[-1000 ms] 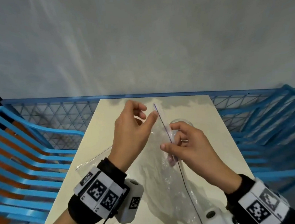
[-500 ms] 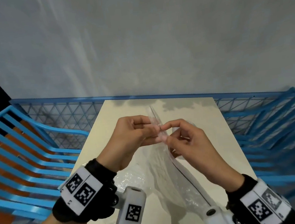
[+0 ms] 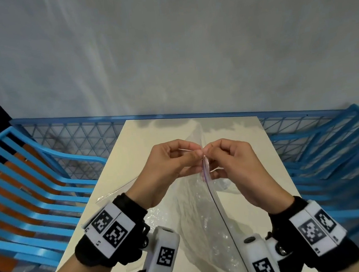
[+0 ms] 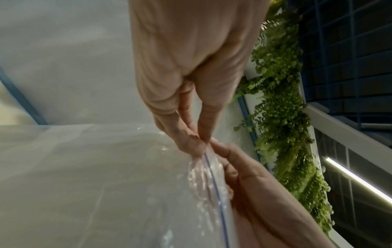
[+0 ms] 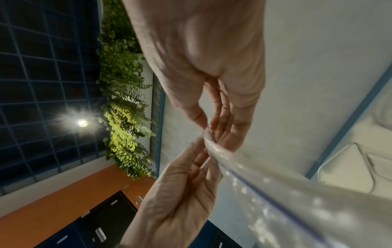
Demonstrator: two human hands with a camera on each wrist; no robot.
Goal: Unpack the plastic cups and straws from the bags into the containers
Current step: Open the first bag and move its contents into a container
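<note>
I hold a clear zip bag point(image 3: 199, 211) upright over the cream table point(image 3: 144, 138), its blue zip line point(image 4: 214, 181) running down toward me. My left hand point(image 3: 198, 155) pinches one side of the bag's top edge between thumb and fingertips. Against it, my right hand point(image 3: 207, 153) pinches the other side. In the left wrist view the left hand point(image 4: 201, 142) meets the right hand point(image 4: 220, 151) at the bag's mouth point(image 4: 206, 153). The right wrist view shows the same pinch of the right hand point(image 5: 208, 134) on the bag point(image 5: 275, 193). What the bag holds is too blurred to tell.
A second flat clear bag point(image 3: 116, 191) lies on the table under my left wrist. Something clear point(image 3: 224, 185) sits on the table behind the held bag. Blue slatted containers stand at the left point(image 3: 38, 179) and the right point(image 3: 330, 156), with a grey wall behind.
My left hand went from straight fingers against the bag to a pinch on its top edge. Both hands came together at the bag's mouth.
</note>
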